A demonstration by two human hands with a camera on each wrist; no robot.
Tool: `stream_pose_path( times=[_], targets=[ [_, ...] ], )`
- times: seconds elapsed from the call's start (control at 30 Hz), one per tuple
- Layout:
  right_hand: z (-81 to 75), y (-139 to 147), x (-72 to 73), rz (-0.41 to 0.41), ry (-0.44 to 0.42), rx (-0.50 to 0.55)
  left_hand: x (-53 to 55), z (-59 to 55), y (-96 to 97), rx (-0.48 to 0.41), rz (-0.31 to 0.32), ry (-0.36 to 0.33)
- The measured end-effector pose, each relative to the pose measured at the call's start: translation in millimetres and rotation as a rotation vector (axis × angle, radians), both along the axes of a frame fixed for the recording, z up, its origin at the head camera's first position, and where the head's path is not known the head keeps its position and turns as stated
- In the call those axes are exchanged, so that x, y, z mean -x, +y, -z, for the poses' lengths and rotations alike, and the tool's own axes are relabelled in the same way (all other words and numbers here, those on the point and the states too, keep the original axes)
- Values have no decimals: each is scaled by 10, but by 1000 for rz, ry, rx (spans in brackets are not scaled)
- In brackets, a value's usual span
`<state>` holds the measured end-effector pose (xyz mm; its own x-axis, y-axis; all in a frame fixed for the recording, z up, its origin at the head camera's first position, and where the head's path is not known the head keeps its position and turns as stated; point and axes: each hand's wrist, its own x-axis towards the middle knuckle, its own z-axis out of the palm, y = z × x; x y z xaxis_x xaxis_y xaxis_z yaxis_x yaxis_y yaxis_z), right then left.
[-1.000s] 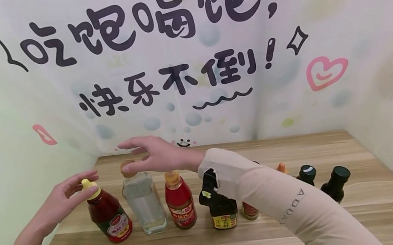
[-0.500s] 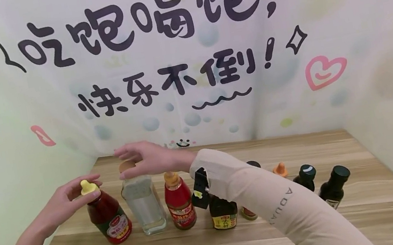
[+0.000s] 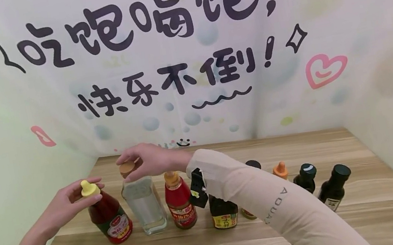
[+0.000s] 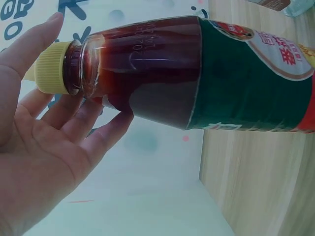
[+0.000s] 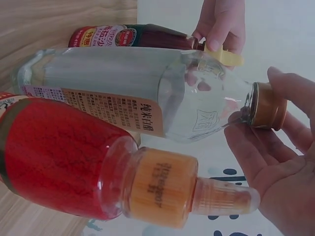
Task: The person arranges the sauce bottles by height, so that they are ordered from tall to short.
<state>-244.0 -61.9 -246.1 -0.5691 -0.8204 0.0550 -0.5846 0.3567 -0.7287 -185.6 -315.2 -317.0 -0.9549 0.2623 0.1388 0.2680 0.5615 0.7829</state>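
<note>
My right grip (image 3: 148,161) clasps brown cap (image 3: 127,168) on clear glass bottle (image 3: 144,207) | left grip (image 3: 62,202), yellow nozzle cap (image 3: 89,189) on dark-red bottle (image 3: 108,213) | narrowest hold, I'd judge

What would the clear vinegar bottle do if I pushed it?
The clear vinegar bottle would probably feel heavy, since it looks like glass and seems to hold liquid. Being tall, it might tip if shoved up near its brown cap. Its flat sides mean it likely wouldn't roll far if it fell.
</note>
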Motion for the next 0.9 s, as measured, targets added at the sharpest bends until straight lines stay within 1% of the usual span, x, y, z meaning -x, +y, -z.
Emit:
stream_pose_path(
  times=[0.2,0.3,0.43,0.67,0.9],
  targets=[
    [14,-19,16,6,32,-28,25,24,-12,-23,7,-2],
    [20,-24,17,17,37,-31,34,33,-16,-40,9,-15],
    [28,-25,17,24,18,-22,32,37,-25,-54,4,-30],
    [34,-23,19,37,-17,-9,32,38,-34,-57,0,-23],
    [33,-21,33,39,-14,-8,40,51,-37,-65,-16,-44]
  ],
)
